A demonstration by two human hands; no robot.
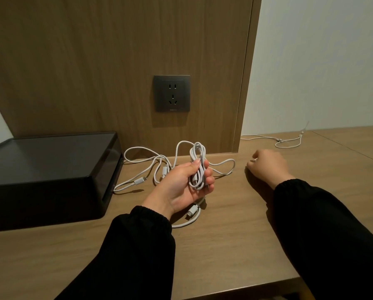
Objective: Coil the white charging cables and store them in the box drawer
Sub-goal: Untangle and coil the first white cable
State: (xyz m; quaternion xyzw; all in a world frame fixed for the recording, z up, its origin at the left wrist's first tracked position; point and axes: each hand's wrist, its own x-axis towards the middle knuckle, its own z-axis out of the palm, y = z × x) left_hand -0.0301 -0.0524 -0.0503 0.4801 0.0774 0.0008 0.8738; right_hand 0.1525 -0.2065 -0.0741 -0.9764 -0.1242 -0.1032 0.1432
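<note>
The left hand's (pixel 181 187) fingers (pixel 209 180) and thumb wrap round a coil (pixel 197 161) of white cable, several tight loops standing up above the fingertips. One end hangs below the palm, its plug (pixel 191 212) just over the table (pixel 224 245). I judge this first cable nearly wound, with only that short tail left to tuck in.

Just beyond the fingers and to their left, loose cable (pixel 150 156) sprawls on the table in slack loops, plugs showing among them; that part is not coiled yet.

The right hand (pixel 266 164) rests knuckles-down to the right of the coil, apart from it, fingers curled under. Whether they pinch anything I cannot tell.

Farther left of the left fingers sits the black box (pixel 51 165), apparently closed, with nothing stored yet. A thin white cord (pixel 287 144) lies well beyond the right hand.
</note>
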